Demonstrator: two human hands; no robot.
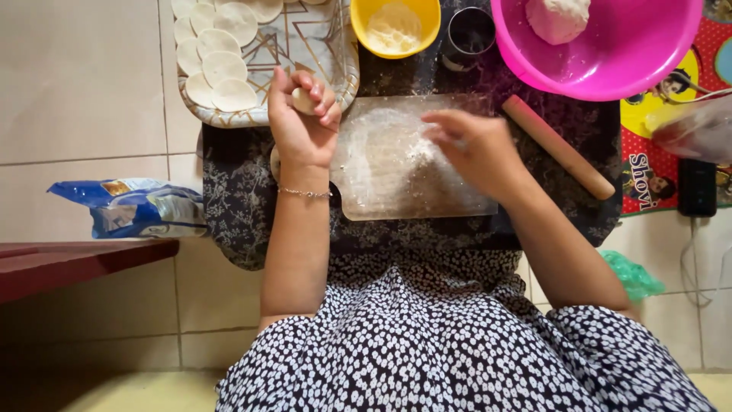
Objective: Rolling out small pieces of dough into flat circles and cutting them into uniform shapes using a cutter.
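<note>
1. Dough ball point(303, 100), small and pale, sits pinched in the fingers of our left hand point(301, 126), which is raised over the left edge of the board, just near the tray.
2. Our left fingers are curled tight around the dough ball, thumb across it; a thin bracelet point(306, 193) circles that wrist.
3. Our right hand point(473, 149) rests palm down on the floured board point(396, 172), fingers loosely spread and grasping nothing, their tips in the white flour.
4. We see the board lying on a dark patterned cloth point(236, 191) in front of our lap.
5. A rolling pin point(559, 146) lies tilted on the cloth just right of the board, close to our right hand but apart from it.
6. On the far left, a tray point(320, 53) carries flat dough rounds point(221, 65) in overlapping rows.
7. Far of the board stand a yellow bowl point(395, 27) of flour, a dark cup point(469, 34) and a pink basin point(602, 53) holding a big lump of dough point(559, 17).
8. A blue bag point(130, 206) lies on the tiled floor at the left.
</note>
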